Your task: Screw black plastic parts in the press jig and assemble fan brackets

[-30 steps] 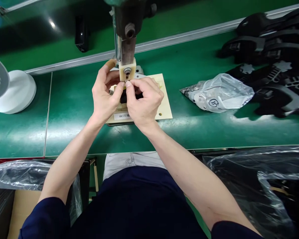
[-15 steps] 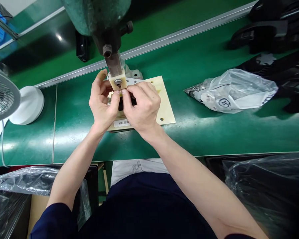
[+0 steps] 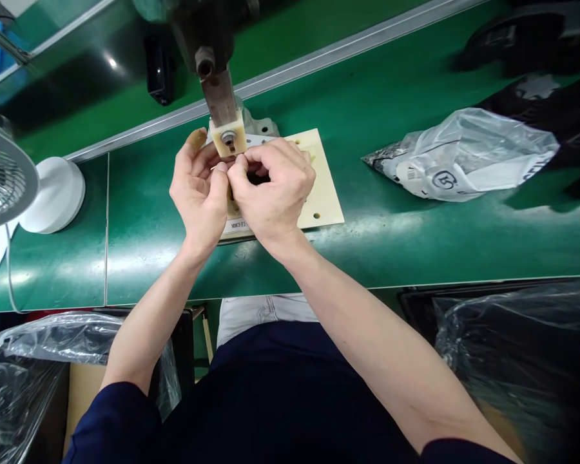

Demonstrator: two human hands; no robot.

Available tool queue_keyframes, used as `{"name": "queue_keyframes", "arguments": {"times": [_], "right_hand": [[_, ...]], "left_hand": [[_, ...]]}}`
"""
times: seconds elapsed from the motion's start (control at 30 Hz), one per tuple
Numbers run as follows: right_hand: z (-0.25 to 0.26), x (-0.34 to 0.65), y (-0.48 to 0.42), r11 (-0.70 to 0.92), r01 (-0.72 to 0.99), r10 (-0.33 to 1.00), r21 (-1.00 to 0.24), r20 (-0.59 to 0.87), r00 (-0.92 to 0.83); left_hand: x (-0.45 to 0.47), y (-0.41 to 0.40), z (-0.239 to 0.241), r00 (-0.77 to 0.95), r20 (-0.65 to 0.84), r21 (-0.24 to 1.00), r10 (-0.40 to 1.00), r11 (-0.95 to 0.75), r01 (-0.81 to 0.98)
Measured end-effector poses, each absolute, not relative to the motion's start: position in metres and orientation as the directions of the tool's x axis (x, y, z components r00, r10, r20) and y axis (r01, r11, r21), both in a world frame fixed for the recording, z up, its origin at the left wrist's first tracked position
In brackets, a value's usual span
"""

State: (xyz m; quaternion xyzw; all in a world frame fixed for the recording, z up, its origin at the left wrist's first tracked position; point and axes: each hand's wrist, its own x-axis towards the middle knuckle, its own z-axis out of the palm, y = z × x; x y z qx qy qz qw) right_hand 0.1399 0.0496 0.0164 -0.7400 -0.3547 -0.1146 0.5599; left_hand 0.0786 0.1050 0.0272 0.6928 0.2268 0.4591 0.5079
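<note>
Under the head of a bench press [image 3: 220, 96], both hands meet just below its cream plastic block [image 3: 229, 138]. My right hand [image 3: 276, 187] is closed, thumb and index fingertip pinched together; whatever is between them is too small or hidden to name. My left hand [image 3: 198, 190] curls beside it, its thumb near the right fingertips and its index finger raised left of the block. What the left fingers hold, if anything, does not show. Beneath the hands lies a cream base plate [image 3: 325, 193] with a white printed label [image 3: 236, 226], partly covered by the right hand.
A clear plastic bag [image 3: 468, 158] of small dark parts lies on the green bench [image 3: 367, 245] at right, near black parts [image 3: 526, 51]. At left stands a white fan [image 3: 55, 193]. Plastic-lined boxes [image 3: 38, 361] sit below the bench edge.
The view has shifted slightly, so the bench appears higher. The left thumb has drawn a little away from the right fingertips, which stay pinched below the block.
</note>
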Motion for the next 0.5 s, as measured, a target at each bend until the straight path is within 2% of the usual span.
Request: {"name": "queue_keyframes", "arguments": {"times": [0.27,0.5], "right_hand": [[0.017,0.148,0.044,-0.097,0.718,0.540,-0.689,0.570,0.619],[0.017,0.145,0.047,-0.148,0.701,0.504,-0.698,0.557,0.661]], "left_hand": [[0.074,0.118,0.020,0.498,0.376,0.923,0.781,-0.361,-0.131],[0.075,0.124,0.020,0.511,0.382,0.920,0.770,-0.369,-0.133]]}}
